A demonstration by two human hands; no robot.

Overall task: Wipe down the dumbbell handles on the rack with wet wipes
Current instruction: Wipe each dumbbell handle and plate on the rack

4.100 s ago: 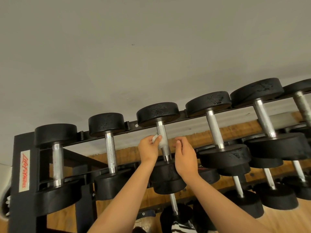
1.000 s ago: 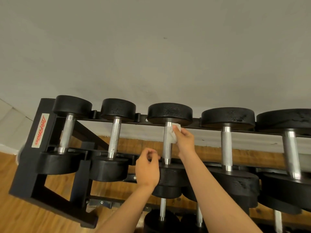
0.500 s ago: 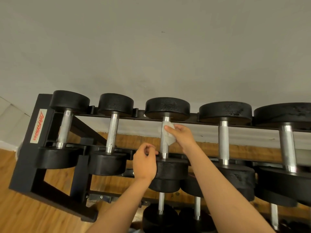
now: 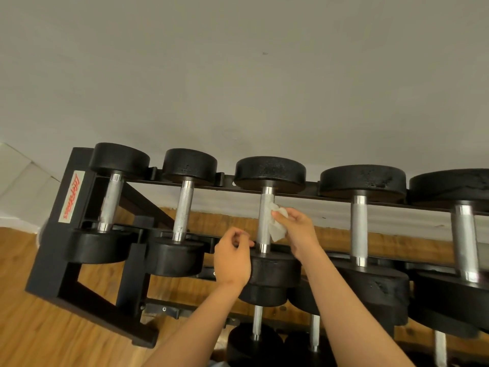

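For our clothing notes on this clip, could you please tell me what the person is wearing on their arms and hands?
Nothing that shows: the left forearm and right forearm are bare to the bottom of the picture, with no sleeves in view. The left hand and right hand carry no gloves, and no watch, band or ring is visible on them.

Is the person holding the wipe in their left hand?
No, the right hand pinches the white wipe against a dumbbell handle, while the left hand holds no wipe.
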